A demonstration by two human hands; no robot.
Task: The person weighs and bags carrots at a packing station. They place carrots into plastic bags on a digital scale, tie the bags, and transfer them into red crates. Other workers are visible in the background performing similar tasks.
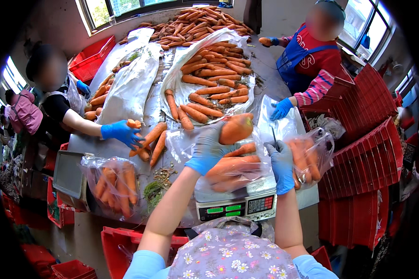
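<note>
My left hand (209, 148), in a blue-grey glove and slightly blurred, holds one or more thick carrots (236, 129) over a clear plastic bag (192, 139). Several carrots (234, 169) lie in that bag, on a digital scale (237, 209) with a lit display. My right hand (280, 164), gloved the same way, grips a thin knife-like tool (274, 135) at the bag's right side; its full shape is hidden. Beside that hand sits a filled bag of carrots (309, 157). Beyond my hands, loose carrots (214, 76) spread over an open white woven sack (173, 73).
Co-workers' gloved hands are near, at left (124, 134) and right (282, 108). Another filled carrot bag (115, 185) stands by a second scale (69, 174). A large carrot heap (199, 24) covers the table's far end. Stacked red crates (363, 153) rise at right; a red crate (120, 244) sits below the edge.
</note>
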